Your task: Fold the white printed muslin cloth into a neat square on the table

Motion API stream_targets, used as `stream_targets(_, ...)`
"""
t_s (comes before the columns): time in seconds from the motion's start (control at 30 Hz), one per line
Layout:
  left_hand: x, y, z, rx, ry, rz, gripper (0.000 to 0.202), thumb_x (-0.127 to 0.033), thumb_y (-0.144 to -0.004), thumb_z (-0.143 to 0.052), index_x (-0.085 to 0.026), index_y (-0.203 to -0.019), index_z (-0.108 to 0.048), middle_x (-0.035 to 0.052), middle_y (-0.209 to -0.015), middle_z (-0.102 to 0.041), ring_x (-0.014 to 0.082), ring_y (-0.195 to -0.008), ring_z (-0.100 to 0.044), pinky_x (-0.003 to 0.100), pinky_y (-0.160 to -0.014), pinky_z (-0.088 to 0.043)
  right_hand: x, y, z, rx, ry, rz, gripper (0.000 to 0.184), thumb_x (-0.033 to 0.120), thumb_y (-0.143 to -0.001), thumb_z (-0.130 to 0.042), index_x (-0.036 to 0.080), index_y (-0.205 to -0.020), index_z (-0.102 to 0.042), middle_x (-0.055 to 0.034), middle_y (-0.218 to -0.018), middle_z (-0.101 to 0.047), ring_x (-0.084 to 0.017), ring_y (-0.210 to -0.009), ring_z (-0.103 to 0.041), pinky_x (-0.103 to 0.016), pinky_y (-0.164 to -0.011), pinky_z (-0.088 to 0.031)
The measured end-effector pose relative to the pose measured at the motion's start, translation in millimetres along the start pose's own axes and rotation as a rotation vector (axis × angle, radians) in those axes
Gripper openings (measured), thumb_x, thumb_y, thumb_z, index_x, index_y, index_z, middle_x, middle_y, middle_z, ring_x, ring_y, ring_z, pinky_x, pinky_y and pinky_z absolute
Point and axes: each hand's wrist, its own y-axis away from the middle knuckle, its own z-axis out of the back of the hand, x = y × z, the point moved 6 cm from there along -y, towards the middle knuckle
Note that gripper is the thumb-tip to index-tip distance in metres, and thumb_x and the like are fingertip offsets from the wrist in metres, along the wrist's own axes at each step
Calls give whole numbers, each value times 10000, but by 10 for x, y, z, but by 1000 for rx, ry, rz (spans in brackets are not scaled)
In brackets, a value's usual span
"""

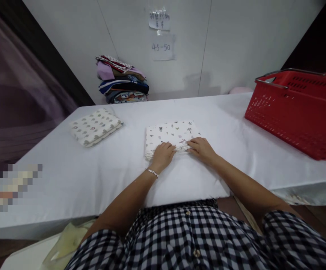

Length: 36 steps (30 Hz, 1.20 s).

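Note:
A folded white cloth (170, 134) printed with small palm trees and figures lies flat on the white-covered table (118, 172) in front of me. My left hand (163, 153), with a silver bracelet at its wrist, grips the near edge of this cloth, fingers on top. A short way to the right, my right hand (201, 149) pinches the same layered edge near its right corner. The thumbs are partly hidden. Farther left sits a second folded cloth (95, 126), cream with a grey-green pattern, touched by neither hand.
On the right of the table stands a red plastic basket (295, 112) with metal handles. A stack of folded fabrics (123, 80) is at the back left by the wall. Paper notes (164, 47) hang on the wall. A blurred patch (13, 187) covers the left edge.

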Motion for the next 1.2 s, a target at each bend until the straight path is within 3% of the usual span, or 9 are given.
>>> stream_targets(0.23, 50, 35, 16, 12, -25, -17, 218, -253, -878, -454, -210, -1029, -605, 58, -979, -606, 201, -908, -504, 344, -758, -404, 71, -103, -107, 8, 34, 70, 301, 317, -905, -449, 219, -1160, -575, -84, -1047, -608, -206, -928, -497, -334, -776, -365)
stream_targets(0.6, 519, 488, 209, -66, -57, 26, 260, -328, -892, -434, -201, -997, -635, 59, -952, -630, 199, -897, -520, 344, -763, -400, 36, -2, -124, -76, -51, 84, 259, 268, -910, -430, 240, -1086, -618, -67, -1013, -621, -196, -931, -521, -344, -773, -376)
stream_targets(0.8, 663, 608, 283, -90, -30, 117, 252, -334, -882, -448, -209, -981, -643, 64, -965, -632, 206, -934, -517, 354, -795, -409, 36, 10, -125, -77, -72, 72, 253, 266, -901, -445, 237, -1066, -635, -72, -1014, -624, -202, -926, -529, -356, -775, -383)
stream_targets(0.93, 738, 654, 348, -91, 102, 232, 196, -302, -843, -508, -210, -949, -645, 52, -973, -620, 192, -951, -514, 338, -836, -431, 31, 17, -128, -81, -78, 72, 258, 273, -894, -449, 240, -1066, -638, -73, -1016, -624, -211, -920, -534, -372, -772, -396)
stream_targets(1.2, 836, 616, 361, 41, 295, 349, 200, -291, -796, -548, -219, -967, -625, 34, -1009, -573, 173, -945, -530, 307, -816, -457, 2, 29, -158, -94, -89, 68, 269, 280, -890, -449, 229, -1079, -633, -85, -1022, -622, -219, -919, -533, -381, -767, -408)
